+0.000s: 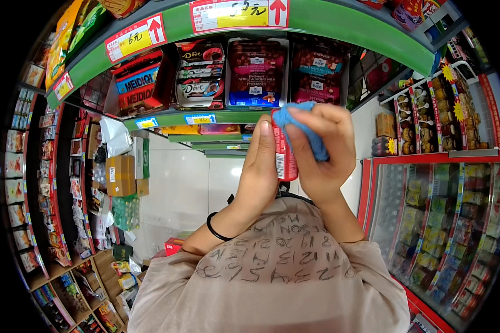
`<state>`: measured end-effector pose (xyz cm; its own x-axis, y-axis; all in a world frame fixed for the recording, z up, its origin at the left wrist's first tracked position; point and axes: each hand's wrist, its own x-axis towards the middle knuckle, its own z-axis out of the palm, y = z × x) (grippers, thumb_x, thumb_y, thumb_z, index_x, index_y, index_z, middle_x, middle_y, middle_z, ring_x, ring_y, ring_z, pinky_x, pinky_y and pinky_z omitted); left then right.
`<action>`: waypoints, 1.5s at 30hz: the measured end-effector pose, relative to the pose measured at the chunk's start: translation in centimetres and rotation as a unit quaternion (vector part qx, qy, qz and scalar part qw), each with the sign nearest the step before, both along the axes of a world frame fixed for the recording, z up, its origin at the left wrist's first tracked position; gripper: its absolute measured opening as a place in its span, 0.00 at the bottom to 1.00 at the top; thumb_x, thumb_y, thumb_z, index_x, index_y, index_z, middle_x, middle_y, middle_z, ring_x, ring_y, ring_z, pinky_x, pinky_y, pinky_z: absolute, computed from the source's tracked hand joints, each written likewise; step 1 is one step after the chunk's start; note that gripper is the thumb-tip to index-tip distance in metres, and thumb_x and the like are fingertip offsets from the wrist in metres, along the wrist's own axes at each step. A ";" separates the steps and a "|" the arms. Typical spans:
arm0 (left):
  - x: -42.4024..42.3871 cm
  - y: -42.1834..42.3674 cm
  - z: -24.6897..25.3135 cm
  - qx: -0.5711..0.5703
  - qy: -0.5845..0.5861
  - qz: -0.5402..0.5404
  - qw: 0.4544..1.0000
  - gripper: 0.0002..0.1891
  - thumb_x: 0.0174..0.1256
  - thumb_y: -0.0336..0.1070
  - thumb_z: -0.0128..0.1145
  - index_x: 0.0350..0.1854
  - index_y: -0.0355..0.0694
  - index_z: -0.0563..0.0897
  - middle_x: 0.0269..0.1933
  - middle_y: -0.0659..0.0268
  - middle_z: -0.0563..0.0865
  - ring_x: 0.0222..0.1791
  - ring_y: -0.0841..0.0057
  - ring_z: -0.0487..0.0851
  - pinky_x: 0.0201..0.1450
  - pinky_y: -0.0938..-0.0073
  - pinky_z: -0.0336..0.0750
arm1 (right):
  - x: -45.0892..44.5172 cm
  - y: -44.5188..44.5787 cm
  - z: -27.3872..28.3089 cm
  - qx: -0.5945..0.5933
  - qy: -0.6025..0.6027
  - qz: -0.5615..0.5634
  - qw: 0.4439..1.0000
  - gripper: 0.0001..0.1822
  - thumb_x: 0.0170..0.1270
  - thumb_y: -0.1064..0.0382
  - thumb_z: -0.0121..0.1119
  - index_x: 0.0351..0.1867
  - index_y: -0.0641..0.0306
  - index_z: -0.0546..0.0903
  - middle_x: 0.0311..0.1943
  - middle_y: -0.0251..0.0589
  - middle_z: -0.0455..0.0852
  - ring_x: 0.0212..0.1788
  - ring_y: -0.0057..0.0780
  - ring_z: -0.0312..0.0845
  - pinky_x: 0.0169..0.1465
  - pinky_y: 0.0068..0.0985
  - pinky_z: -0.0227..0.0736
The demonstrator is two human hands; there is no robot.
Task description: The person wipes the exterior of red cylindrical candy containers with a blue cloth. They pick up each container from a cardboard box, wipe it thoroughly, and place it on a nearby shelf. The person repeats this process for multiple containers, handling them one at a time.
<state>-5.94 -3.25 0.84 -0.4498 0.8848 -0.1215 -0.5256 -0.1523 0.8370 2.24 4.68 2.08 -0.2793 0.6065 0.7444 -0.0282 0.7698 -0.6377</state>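
Note:
My left hand [258, 175] grips a small red container [284, 154] upright in front of my chest, thumb along its side. White print and a barcode show on the container. In my right hand [331, 150] is a bunched blue cloth [306, 120], pinched between thumb and fingers. Part of the cloth covers the container's top, so that end is hidden. Just beyond my hands, a green-edged shelf [162, 120] carries open boxes of Dove bars [200, 79], Enon chocolate packs [256, 77], more packs in dark wrappers [318, 75], and Meidiqi packets [137, 89].
Overhead runs a higher green shelf edge [337, 25] with price tags. On the right stands a red-framed glass-fronted case [368, 183] of drinks, with stacked jars [441, 112] behind it. Cardboard boxes [121, 175] and bagged bottles [126, 212] lie on the left beside stocked racks.

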 end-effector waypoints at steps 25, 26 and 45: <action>1.1 0.6 -0.2 0.044 0.074 0.066 0.994 0.21 0.86 0.54 0.34 0.62 0.42 0.69 0.54 0.63 0.78 0.56 0.77 0.78 0.61 0.73 0.73 | 1.2 -0.2 -1.1 -0.073 0.014 0.088 0.993 0.16 0.54 0.74 0.75 0.46 0.62 0.89 0.40 0.38 0.80 0.40 0.30 0.78 0.42 0.24 0.74; 0.9 0.7 -0.2 0.046 0.058 0.071 0.995 0.21 0.86 0.54 0.35 0.62 0.42 0.69 0.54 0.64 0.78 0.55 0.77 0.78 0.61 0.72 0.73 | 1.2 -0.3 -1.2 -0.073 0.006 0.093 0.993 0.16 0.54 0.74 0.75 0.46 0.61 0.89 0.40 0.38 0.80 0.40 0.30 0.78 0.43 0.25 0.74; 1.5 0.8 -0.8 0.016 -0.035 0.045 0.998 0.27 0.85 0.58 0.35 0.63 0.39 0.75 0.53 0.62 0.83 0.54 0.75 0.82 0.58 0.71 0.78 | 2.2 -0.3 -1.1 -0.077 0.014 0.077 0.994 0.16 0.53 0.74 0.75 0.45 0.62 0.88 0.43 0.41 0.82 0.44 0.32 0.80 0.48 0.27 0.75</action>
<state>-4.44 -2.45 0.07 -0.5190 0.8452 -0.1278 -0.5650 -0.2270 0.7932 4.44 4.35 0.97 -0.3588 0.6651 0.6549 -0.1573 0.6485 -0.7448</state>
